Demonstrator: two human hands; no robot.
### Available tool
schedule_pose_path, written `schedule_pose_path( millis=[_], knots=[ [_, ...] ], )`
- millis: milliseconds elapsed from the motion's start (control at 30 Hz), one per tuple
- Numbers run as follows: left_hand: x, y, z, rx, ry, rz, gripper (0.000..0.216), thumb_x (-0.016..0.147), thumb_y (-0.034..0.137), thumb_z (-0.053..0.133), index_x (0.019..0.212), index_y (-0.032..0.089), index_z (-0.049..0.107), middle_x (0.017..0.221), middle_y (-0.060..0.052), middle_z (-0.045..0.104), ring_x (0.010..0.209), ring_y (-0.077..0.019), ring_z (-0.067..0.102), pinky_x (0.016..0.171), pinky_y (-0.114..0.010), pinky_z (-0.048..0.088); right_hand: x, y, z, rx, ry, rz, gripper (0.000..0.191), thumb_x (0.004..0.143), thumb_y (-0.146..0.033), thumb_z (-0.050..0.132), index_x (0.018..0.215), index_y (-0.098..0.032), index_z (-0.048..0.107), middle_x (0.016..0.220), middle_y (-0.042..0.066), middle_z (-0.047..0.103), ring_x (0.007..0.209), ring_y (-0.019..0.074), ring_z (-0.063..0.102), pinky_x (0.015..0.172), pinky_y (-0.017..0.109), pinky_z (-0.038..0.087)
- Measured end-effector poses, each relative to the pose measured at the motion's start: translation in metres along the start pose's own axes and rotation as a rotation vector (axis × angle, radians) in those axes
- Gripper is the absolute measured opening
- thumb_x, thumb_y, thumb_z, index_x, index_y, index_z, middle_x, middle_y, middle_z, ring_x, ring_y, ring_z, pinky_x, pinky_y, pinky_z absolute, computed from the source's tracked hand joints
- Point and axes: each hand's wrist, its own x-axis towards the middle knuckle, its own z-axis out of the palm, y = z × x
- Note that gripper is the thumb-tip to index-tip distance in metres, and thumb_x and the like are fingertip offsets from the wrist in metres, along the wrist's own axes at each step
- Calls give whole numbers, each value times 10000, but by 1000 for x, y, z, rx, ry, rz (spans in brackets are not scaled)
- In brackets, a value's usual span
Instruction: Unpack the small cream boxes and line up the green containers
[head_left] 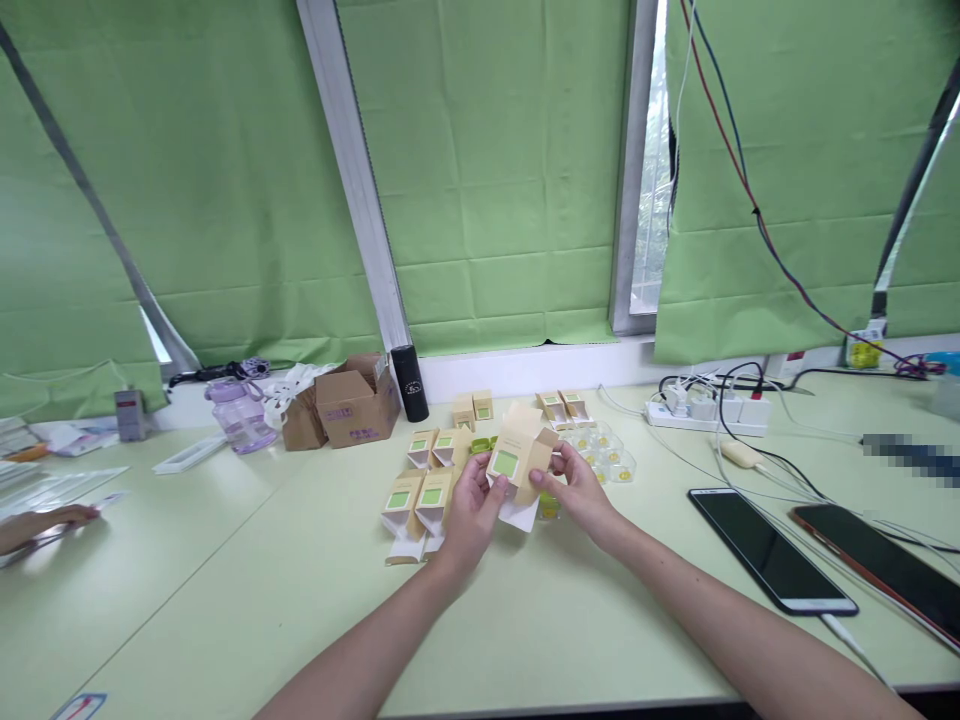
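Note:
Between both hands I hold a small cream carton (523, 450) with a green square on its front; its end flaps stand out at top and bottom. My left hand (474, 505) grips its left side, thumb on the front. Opposite, my right hand (581, 490) pinches the right side. Left of the hands lie several like cartons (433, 495) with flaps open. Two more cartons (564, 407) lie behind, and a smaller pair (471, 408) stands farther back. A green object (482, 444) shows behind the held carton. A clear plastic tray (611, 455) with yellow pieces sits beyond my right hand.
On the right lie two phones (769, 545) among cables and a white power strip (709, 412). A black cylinder (409, 384), a brown cardboard box (356, 405) and a purple bottle (240, 415) stand along the back. Another person's hand (64, 518) rests at the far left.

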Motion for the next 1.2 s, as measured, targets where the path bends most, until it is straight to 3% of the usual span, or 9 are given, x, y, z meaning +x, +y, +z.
schedule_pose_path(
  millis=[133, 400, 667, 867, 1067, 1200],
  knots=[
    [-1, 1, -4, -56, 0, -39, 427, 884, 484, 764, 1163, 200, 610, 1078, -92, 761, 955, -226, 725, 813, -300, 543, 0, -2, 0, 2, -22, 17, 646, 716, -578, 863, 1215, -243, 629, 1112, 103, 785, 1027, 293, 736, 815, 421, 632],
    [1, 3, -5, -185, -25, -118, 395, 845, 449, 794, 1109, 189, 657, 1020, -77, 779, 909, -224, 729, 809, -299, 523, -1, -9, 0, -44, 14, 39, 598, 658, -592, 891, 1097, -219, 729, 1112, 122, 801, 1047, 330, 745, 862, 463, 632],
    [1, 3, -5, -272, -29, -175, 383, 830, 413, 805, 1112, 197, 665, 974, -58, 786, 868, -209, 726, 769, -278, 509, 1, -9, -2, -71, 24, 45, 524, 619, -606, 907, 920, -198, 776, 1021, 123, 817, 907, 311, 758, 830, 457, 625],
    [1, 5, -4, -162, -17, -93, 397, 852, 475, 792, 1100, 199, 653, 1045, -83, 776, 954, -238, 732, 855, -325, 532, 0, -13, 0, -45, 25, 15, 489, 639, -559, 907, 948, -207, 766, 1013, 103, 809, 925, 294, 741, 824, 423, 612],
    [4, 1, -6, -11, 17, -16, 426, 851, 503, 792, 1130, 202, 680, 1097, -112, 746, 1026, -261, 711, 928, -378, 540, -1, -10, -1, -158, 57, -116, 326, 741, -503, 842, 867, -223, 731, 889, 52, 761, 858, 250, 685, 808, 386, 568],
    [3, 2, -9, 216, 93, 189, 267, 853, 434, 797, 1027, 235, 760, 1153, -119, 723, 1212, -303, 612, 1071, -454, 469, -1, -10, -4, -255, 133, -189, 232, 755, -419, 806, 863, -236, 714, 948, 55, 745, 948, 270, 668, 888, 409, 537]
  ],
)
